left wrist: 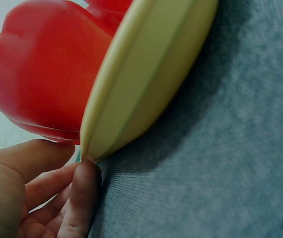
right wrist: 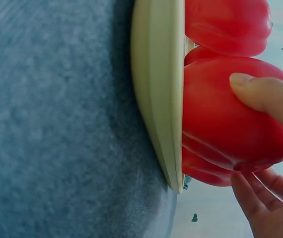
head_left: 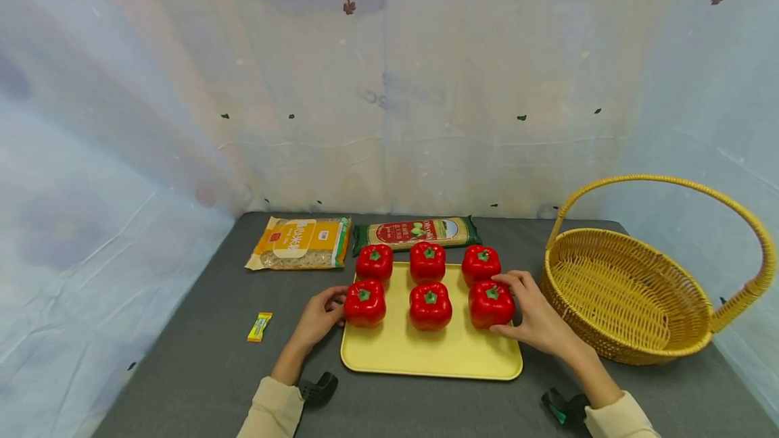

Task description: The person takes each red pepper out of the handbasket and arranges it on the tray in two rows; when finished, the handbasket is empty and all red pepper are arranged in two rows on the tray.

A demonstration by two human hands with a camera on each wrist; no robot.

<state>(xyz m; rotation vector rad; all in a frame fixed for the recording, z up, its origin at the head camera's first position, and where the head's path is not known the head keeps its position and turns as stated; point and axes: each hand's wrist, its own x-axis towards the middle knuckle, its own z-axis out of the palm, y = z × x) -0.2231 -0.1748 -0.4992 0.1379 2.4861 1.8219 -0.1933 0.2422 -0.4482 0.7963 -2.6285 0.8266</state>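
Red bell peppers with green stems stand in two rows of three on a yellow tray point(head_left: 432, 360). My right hand point(head_left: 535, 313) grips the front right bell pepper point(head_left: 487, 313), thumb on its near side and fingers on its far side. In the right wrist view, the thumb lies across that bell pepper point(right wrist: 231, 119), which sits at the tray's edge. At the tray's left edge, my left hand point(head_left: 319, 316) pinches the rim, close beside the front left bell pepper point(head_left: 365, 313). The left wrist view has the thumb and fingertips right at the tray rim point(left wrist: 131, 84), under that bell pepper point(left wrist: 47, 74).
A yellow wicker basket point(head_left: 688, 350) with a tall handle stands to the right. Behind the tray lie a bag of grain point(head_left: 301, 243) and a green-ended pasta packet point(head_left: 420, 232). A small yellow wrapped packet point(head_left: 260, 326) lies on the grey table point(head_left: 201, 363) at left.
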